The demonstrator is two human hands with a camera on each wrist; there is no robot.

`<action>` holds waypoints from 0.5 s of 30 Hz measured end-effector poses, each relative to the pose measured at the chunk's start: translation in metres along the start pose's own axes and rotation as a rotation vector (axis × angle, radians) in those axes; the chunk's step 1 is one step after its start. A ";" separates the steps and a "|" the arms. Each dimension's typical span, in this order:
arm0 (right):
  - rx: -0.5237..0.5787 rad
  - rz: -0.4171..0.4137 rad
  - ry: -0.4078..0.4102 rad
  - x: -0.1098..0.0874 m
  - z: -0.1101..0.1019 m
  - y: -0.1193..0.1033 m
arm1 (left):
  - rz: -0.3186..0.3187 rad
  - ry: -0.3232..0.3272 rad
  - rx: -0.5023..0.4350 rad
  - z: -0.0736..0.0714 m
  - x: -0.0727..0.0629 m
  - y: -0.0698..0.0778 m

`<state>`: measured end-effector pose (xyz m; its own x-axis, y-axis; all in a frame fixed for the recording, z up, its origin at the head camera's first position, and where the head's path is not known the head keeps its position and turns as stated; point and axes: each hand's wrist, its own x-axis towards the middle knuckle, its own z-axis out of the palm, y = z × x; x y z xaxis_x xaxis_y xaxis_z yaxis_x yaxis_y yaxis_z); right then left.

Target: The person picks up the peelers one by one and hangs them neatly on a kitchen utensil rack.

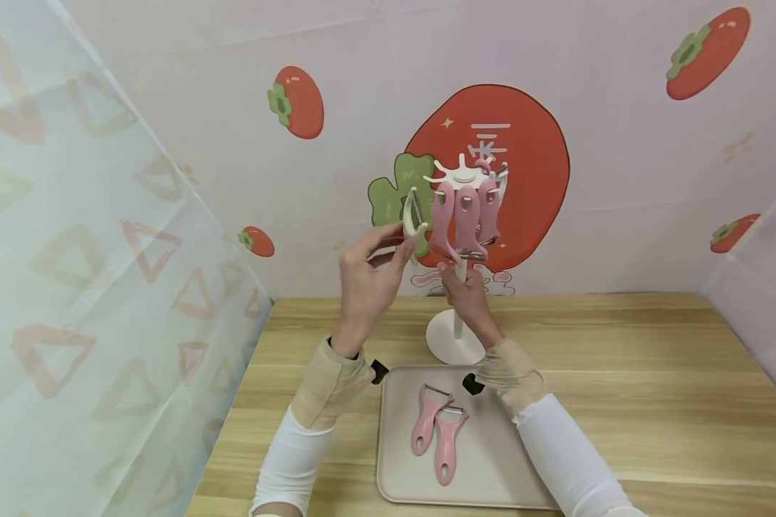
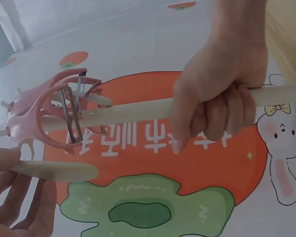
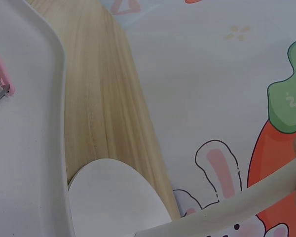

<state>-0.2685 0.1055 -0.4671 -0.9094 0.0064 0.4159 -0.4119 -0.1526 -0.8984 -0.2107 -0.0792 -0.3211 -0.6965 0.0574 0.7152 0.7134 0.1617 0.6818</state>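
Observation:
My left hand (image 1: 368,283) pinches a white peeler (image 1: 409,220) with a metal blade, held up left of a white hook stand. In the left wrist view its pale body (image 2: 64,171) stretches out from the fingertips. My right hand (image 1: 470,296) grips the upright pole (image 1: 458,327) of the stand, below its hooked top (image 1: 463,174). Several pink peelers (image 1: 468,215) hang by their handle holes from the hooks, blades downward. Behind them at the right hangs a white peeler (image 1: 503,185), partly hidden. Bare hooks stick out on the left of the top, near the held peeler.
A pale tray (image 1: 491,467) lies on the wooden table (image 1: 621,402) in front of the stand. Two pink peelers, a left one (image 1: 423,432) and a right one (image 1: 447,451), lie on it, close together. The round white base (image 1: 441,339) stands just behind the tray, near the printed backdrop (image 1: 595,237).

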 end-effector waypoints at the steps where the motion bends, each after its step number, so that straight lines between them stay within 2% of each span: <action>1: 0.002 -0.001 0.000 0.000 0.000 0.000 | 0.004 0.004 0.003 0.002 0.003 0.000; 8: 0.000 -0.009 -0.005 0.000 0.000 0.000 | 0.007 0.027 -0.013 0.012 0.016 -0.003; 15: -0.003 -0.004 0.001 0.000 0.000 0.000 | 0.048 0.034 -0.025 0.018 0.023 -0.007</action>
<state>-0.2683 0.1057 -0.4669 -0.9078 0.0078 0.4194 -0.4157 -0.1497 -0.8971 -0.2332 -0.0616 -0.3116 -0.6590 0.0311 0.7515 0.7478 0.1348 0.6502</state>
